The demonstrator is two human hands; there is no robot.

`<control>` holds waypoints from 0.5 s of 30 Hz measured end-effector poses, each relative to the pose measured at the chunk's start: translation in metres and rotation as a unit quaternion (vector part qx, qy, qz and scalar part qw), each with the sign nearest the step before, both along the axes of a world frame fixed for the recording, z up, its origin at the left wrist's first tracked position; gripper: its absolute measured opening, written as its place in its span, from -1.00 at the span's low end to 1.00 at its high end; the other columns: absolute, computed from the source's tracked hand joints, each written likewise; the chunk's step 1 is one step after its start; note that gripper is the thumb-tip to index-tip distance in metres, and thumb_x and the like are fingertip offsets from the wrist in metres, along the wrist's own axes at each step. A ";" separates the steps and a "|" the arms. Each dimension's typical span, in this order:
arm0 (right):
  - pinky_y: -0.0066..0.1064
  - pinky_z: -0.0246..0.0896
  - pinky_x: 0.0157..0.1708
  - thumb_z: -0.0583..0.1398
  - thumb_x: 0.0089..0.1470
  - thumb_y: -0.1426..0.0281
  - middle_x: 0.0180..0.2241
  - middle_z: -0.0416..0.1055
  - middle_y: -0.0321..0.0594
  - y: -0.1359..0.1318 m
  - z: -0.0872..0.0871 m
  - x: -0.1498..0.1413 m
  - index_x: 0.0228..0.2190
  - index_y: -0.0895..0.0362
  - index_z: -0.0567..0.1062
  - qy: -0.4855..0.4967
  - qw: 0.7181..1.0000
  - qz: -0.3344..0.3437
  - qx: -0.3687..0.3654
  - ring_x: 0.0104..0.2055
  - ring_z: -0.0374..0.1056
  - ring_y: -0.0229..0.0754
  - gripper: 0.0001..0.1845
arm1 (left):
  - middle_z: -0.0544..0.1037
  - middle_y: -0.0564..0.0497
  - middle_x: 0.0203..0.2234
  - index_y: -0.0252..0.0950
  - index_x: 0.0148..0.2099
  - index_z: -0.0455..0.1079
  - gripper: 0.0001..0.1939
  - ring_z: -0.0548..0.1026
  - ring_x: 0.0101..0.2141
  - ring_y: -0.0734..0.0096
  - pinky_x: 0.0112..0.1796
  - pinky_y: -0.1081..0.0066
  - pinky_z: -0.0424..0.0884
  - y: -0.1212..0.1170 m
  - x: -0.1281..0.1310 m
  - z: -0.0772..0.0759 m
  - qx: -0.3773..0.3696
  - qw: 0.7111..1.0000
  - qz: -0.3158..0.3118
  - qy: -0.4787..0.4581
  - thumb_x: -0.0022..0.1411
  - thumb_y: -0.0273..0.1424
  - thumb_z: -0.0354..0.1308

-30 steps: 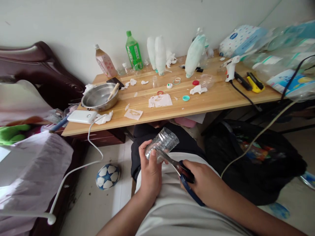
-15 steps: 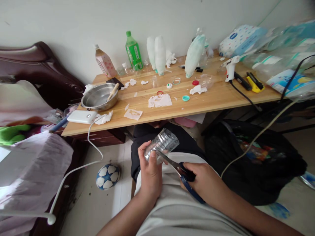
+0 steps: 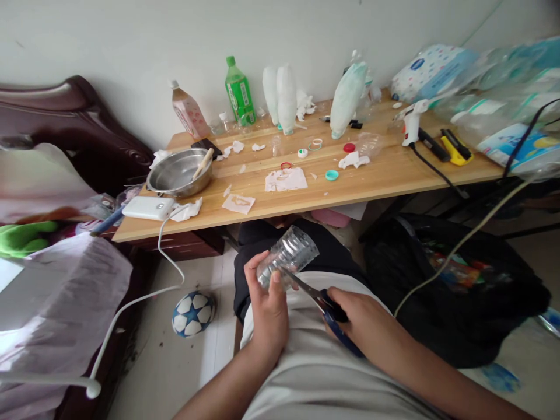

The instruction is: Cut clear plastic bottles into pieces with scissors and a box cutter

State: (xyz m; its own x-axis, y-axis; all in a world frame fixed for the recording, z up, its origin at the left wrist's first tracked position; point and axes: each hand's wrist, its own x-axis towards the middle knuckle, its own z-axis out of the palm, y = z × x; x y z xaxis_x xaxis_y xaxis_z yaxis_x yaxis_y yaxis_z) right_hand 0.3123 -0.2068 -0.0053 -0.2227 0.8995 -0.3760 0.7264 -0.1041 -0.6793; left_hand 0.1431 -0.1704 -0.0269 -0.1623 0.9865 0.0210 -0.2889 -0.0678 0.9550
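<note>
Over my lap, my left hand (image 3: 269,297) grips a clear, ribbed piece of plastic bottle (image 3: 292,252), its fingers wrapped round the lower end and thumb in front. The bottle piece leans with its wide end up and to the right. My right hand (image 3: 367,321) holds a pair of scissors (image 3: 321,300) with dark blue and black handles. Their blades reach the side of the plastic near my left thumb; whether they pass through the wall is hard to tell. The blades look nearly closed.
Beyond my lap stands a wooden table (image 3: 245,175) with a metal bowl (image 3: 179,175), a green bottle (image 3: 240,93), paper-covered bottles (image 3: 286,102), a glue gun (image 3: 412,125) and a yellow cutter (image 3: 455,147). A black bag (image 3: 415,315) lies right, a ball (image 3: 193,314) left. A white cable (image 3: 131,297) hangs left.
The scissors' handles have come closer together, so the blades have closed on the plastic. My left hand and the bottle piece stay almost in place.
</note>
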 end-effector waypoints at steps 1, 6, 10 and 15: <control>-0.33 0.17 -0.28 0.13 0.02 0.40 -0.31 0.49 -0.15 -0.002 0.001 0.000 -0.35 0.07 0.34 0.011 1.000 0.007 0.005 -0.26 0.41 -0.06 -0.92 | 0.46 0.03 -0.09 -0.06 0.07 0.29 -0.67 0.51 -0.17 0.37 -0.12 0.34 0.45 -0.002 -0.001 -0.002 0.019 0.999 0.010 0.045 0.31 -0.14 0.20; -0.28 0.21 -0.21 0.10 0.09 0.40 -0.24 0.41 -0.13 -0.009 0.003 -0.002 -0.28 0.07 0.28 0.043 0.998 0.019 0.029 -0.19 0.37 -0.05 -0.90 | 0.42 -0.06 0.01 -0.09 0.10 0.31 -0.63 0.44 0.03 0.24 0.07 0.23 0.35 -0.006 -0.003 -0.011 0.113 0.976 0.048 0.181 0.31 -0.14 0.20; -0.32 0.17 -0.28 0.14 0.02 0.43 -0.32 0.41 -0.19 -0.005 0.003 -0.004 -0.37 0.05 0.27 0.047 0.999 0.006 0.008 -0.28 0.34 -0.10 -0.89 | 0.41 -0.09 0.02 -0.11 0.10 0.30 -0.65 0.45 0.03 0.25 0.04 0.26 0.38 -0.001 -0.004 -0.014 0.177 0.960 0.058 0.207 0.32 -0.18 0.21; -0.39 0.14 -0.34 0.18 -0.07 0.45 -0.38 0.46 -0.23 -0.002 0.003 -0.004 -0.43 0.05 0.29 0.069 0.997 -0.017 -0.018 -0.35 0.34 -0.15 -0.87 | 0.40 -0.12 0.04 -0.13 0.12 0.29 -0.63 0.45 0.04 0.23 0.03 0.21 0.40 0.002 -0.007 -0.017 0.193 0.955 0.056 0.218 0.33 -0.20 0.20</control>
